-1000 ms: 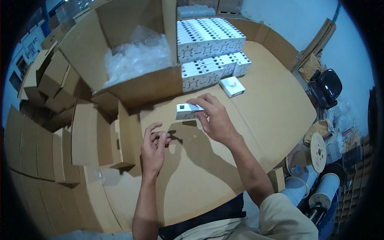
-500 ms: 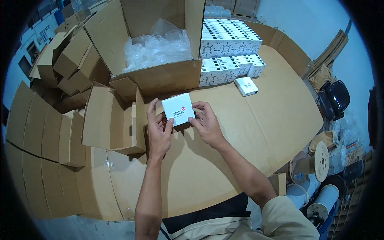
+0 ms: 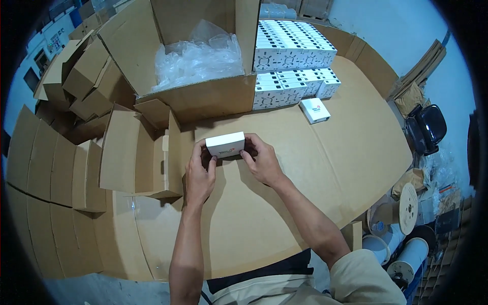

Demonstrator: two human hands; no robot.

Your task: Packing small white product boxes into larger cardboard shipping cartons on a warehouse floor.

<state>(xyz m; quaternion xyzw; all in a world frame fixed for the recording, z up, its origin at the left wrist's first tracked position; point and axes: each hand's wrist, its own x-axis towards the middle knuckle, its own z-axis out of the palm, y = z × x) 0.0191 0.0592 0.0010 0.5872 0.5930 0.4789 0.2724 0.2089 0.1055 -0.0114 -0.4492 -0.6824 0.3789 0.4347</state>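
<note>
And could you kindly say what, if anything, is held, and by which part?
A small white box, held at its left side by the left hand and its right side by the right hand.

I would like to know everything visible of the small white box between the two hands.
The small white box is shallow and square-edged, apparently of smooth cardboard. It looks closed; no open flap shows. Two faces are visible: a plain white upper one, and a near one with dark print and a red mark. The left hand holds its left end and the right hand its right end. It is tilted, over the brown cardboard sheet; whether it touches that is hidden.
</note>
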